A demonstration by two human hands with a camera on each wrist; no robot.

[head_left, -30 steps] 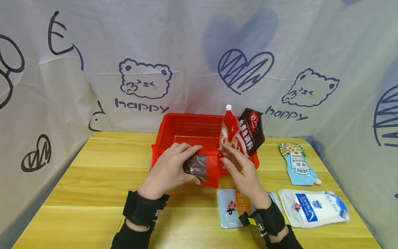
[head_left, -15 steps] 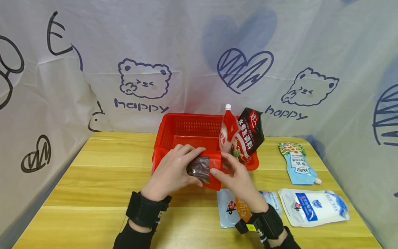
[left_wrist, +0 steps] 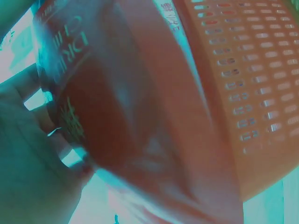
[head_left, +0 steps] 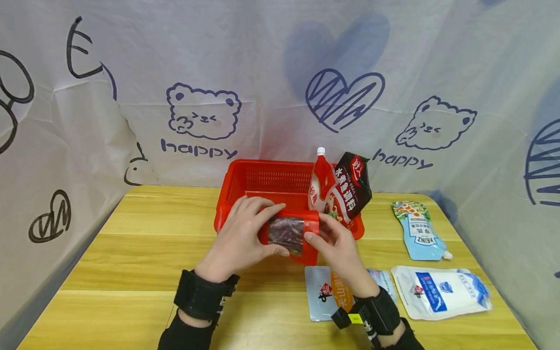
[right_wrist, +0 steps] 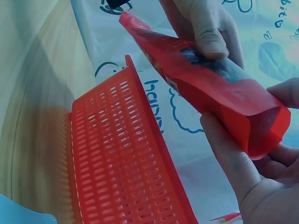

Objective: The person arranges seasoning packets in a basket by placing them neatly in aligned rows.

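Note:
A red dried chili bag (head_left: pixel 286 233) with a see-through window and dark contents is held over the front of the red basket (head_left: pixel 275 176). My left hand (head_left: pixel 245 233) grips it from the left, thumb below the window. At the bag's right end, my right hand (head_left: pixel 339 248) pinches the edge between thumb and fingers. From the right wrist view, the bag (right_wrist: pixel 201 84) tapers away, and its near end shows a hollow fold. Part of the lettering on the bag (left_wrist: pixel 107 93) is readable in the left wrist view.
Inside the basket's right side stand a red spouted pouch (head_left: pixel 321 187) and a black seasoning packet (head_left: pixel 352 184). On the table to the right lie a light-blue Heinz pouch (head_left: pixel 422 233) and a white packet (head_left: pixel 442 293). A grey-and-orange packet (head_left: pixel 319 291) lies partly under my right forearm.
My right hand, earlier held apart with loose fingers, has come onto the bag's right end and pinches it. The bag has shifted slightly to the right. The other packets have stayed put.

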